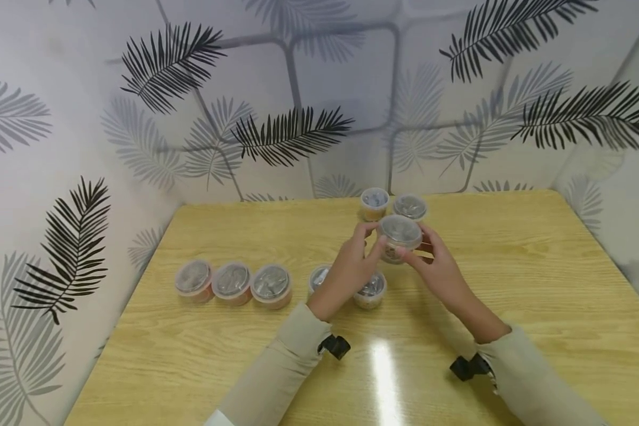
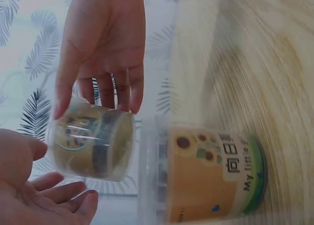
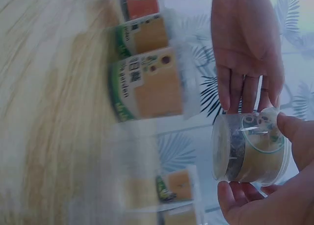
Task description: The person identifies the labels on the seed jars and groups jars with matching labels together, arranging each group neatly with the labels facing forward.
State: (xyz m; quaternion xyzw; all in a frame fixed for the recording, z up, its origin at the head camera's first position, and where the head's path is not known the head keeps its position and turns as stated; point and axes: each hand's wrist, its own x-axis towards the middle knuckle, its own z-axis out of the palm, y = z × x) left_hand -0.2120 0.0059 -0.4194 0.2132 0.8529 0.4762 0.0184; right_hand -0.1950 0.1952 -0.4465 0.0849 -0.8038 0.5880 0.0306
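Observation:
Both hands hold a small clear plastic tub (image 1: 399,239) with a lid, raised over the table. The left hand (image 1: 349,269) grips its left side, thumb at the front. On the opposite side, the right hand (image 1: 443,275) holds it between thumb and fingers. The wrist views show the tub (image 2: 91,141) tilted in frame, with a cartoon label, pale contents and a dark grey band under the lid. Two lidded tubs, one partly hidden by the left forearm (image 1: 327,290) and another (image 1: 370,291) beside it, stand beneath the left arm.
Three lidded tubs stand in a row at the left, the nearest to the hands being a tub (image 1: 271,287) with orange sides. Behind the hands are a tub (image 1: 374,204) and a second tub (image 1: 410,206). The wooden table (image 1: 538,284) meets a leaf-patterned wall (image 1: 341,89).

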